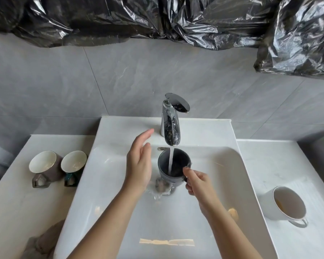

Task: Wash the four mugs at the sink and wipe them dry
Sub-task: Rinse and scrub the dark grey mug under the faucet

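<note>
left hand (138,162), right hand (196,183) — dark mug (180,163) between

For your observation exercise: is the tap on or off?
On: a stream of water falls from the tap into the dark mug.

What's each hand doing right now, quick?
Left hand: open, fingers straight, beside the dark mug, holding nothing.
Right hand: grips the dark mug, held under the running tap.
</note>
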The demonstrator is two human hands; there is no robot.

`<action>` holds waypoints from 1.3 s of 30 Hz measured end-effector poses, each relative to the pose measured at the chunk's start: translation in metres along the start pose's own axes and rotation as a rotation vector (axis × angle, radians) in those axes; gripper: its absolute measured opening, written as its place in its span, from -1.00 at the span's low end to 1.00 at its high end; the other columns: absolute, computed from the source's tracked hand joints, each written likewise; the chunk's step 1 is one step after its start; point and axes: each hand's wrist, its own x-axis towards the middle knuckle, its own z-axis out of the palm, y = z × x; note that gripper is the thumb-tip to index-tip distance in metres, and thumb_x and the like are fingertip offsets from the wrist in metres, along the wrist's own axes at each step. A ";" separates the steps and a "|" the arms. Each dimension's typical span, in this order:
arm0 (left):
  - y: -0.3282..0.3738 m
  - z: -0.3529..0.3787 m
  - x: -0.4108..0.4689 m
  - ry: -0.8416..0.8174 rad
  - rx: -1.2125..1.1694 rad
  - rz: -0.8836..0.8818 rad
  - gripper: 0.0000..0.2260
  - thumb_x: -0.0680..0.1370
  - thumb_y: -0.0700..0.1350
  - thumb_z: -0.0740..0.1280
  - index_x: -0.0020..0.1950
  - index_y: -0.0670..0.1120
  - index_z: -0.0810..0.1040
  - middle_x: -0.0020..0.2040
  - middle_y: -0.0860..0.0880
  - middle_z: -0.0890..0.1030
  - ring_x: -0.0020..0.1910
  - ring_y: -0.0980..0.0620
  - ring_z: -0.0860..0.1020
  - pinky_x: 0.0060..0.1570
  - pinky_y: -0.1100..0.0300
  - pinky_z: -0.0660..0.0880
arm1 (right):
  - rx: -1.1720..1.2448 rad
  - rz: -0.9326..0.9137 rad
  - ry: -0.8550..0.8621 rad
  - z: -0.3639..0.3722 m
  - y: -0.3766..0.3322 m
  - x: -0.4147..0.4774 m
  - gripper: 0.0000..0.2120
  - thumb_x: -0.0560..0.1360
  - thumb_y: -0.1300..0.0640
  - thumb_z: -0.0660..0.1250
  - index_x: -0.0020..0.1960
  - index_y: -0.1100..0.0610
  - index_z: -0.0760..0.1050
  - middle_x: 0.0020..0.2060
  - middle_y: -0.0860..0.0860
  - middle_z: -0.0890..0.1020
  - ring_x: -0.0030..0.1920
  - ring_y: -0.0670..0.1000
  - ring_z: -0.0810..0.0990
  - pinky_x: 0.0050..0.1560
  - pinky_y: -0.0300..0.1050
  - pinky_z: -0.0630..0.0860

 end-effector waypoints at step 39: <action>-0.017 -0.027 -0.042 -0.403 0.104 -0.662 -0.74 0.60 0.20 0.18 -0.01 0.08 0.55 -0.05 0.14 0.64 -0.03 0.19 0.58 0.00 0.24 0.37 | -0.500 -0.751 -0.059 -0.002 0.042 -0.025 -0.67 0.51 0.00 0.33 -0.35 0.13 0.38 -0.32 -0.12 0.41 -0.19 -0.08 0.41 -0.15 -0.36 0.32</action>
